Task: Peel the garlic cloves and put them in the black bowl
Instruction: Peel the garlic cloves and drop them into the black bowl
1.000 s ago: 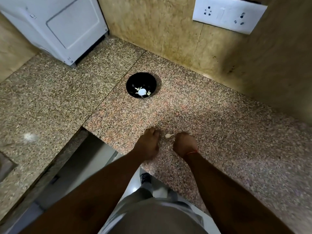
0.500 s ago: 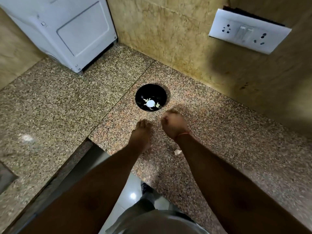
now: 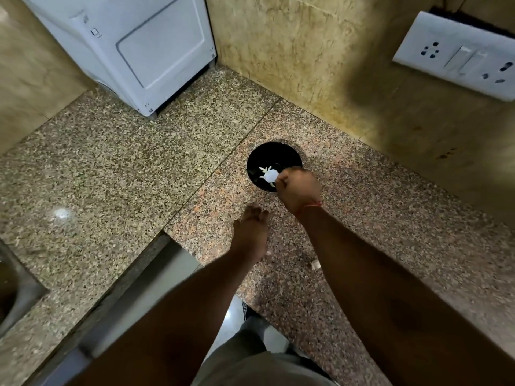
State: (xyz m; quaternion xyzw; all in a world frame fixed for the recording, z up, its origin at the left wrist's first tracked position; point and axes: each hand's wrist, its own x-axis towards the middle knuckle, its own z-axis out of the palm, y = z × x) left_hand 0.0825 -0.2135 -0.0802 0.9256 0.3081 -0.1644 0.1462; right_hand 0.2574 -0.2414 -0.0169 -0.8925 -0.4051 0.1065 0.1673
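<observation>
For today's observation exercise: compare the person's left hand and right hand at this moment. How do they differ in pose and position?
The right hand reaches over the black bowl's near rim; the left hand hangs back over the counter, short of the bowl. The right hand's fingers are curled tight, seemingly pinching something small and pale; the left hand's fingers lie loosely extended and hold nothing. The right wrist wears a red thread; the left is bare. Both are bare hands stretched forward.

A home kitchen: granite counter, sink corner, wall sockets.
</observation>
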